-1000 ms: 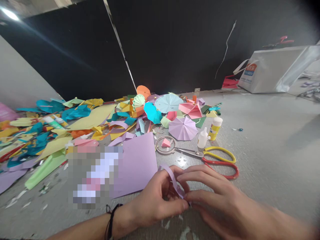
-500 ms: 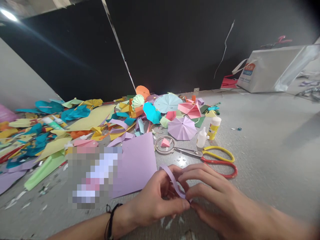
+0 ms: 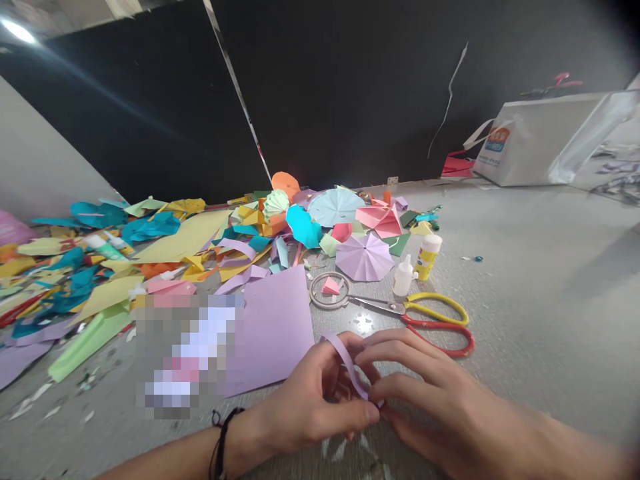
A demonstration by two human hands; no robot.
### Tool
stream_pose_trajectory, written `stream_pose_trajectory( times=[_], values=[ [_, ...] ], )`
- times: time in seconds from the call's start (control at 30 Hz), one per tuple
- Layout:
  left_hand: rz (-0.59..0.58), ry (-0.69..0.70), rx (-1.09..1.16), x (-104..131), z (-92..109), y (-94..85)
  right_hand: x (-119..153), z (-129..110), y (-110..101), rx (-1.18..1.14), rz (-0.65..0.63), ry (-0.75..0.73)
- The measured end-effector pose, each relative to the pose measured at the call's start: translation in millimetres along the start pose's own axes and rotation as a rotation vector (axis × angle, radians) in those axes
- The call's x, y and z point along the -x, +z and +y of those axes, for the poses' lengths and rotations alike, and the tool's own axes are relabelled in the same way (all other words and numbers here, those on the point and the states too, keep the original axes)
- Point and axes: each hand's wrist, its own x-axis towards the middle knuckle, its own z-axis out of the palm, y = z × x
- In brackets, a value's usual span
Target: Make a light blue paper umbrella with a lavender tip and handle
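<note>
A narrow purple paper strip (image 3: pixel 345 355) curves between my two hands at the bottom centre. My left hand (image 3: pixel 320 400) is closed on it, thumb pressed near its lower end. My right hand (image 3: pixel 425 380) pinches at that same end, its fingertips meeting the left thumb. The strip's lower tip is hidden by the fingers. Left of my hands lies a flat sheet of purple paper (image 3: pixel 275 327). Just beyond them are scissors (image 3: pixel 400 309) with one yellow and one red handle, their blade tips reaching a roll of tape (image 3: pixel 314 293).
A small white glue bottle (image 3: pixel 402 280) and a yellow glue stick (image 3: pixel 429 257) stand beyond the scissors. A pleated purple paper disc (image 3: pixel 365 259) lies beside them. Coloured paper scraps (image 3: pixel 200 233) spread over the left and back. A white bag (image 3: pixel 540 140) stands at the back right.
My left thumb has shifted very slightly at the strip's lower end. Otherwise both hands and the things around them look the same.
</note>
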Motion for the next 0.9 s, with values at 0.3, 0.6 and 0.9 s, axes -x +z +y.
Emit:
stream_pose_trajectory(
  times=[0.3,0.6,0.9],
  values=[
    [0.047,0.005,0.010,-0.8,-1.9,0.5,0.6,-1.2,-1.6,0.014,-0.027,-0.006],
    [0.038,0.015,-0.007,0.5,-5.4,1.1,0.3,-0.7,-0.5,0.009,0.008,0.002],
    [0.036,-0.009,-0.052,2.7,-5.3,0.3,-4.1,-4.7,-7.1,0.008,-0.024,-0.044]
  ],
)
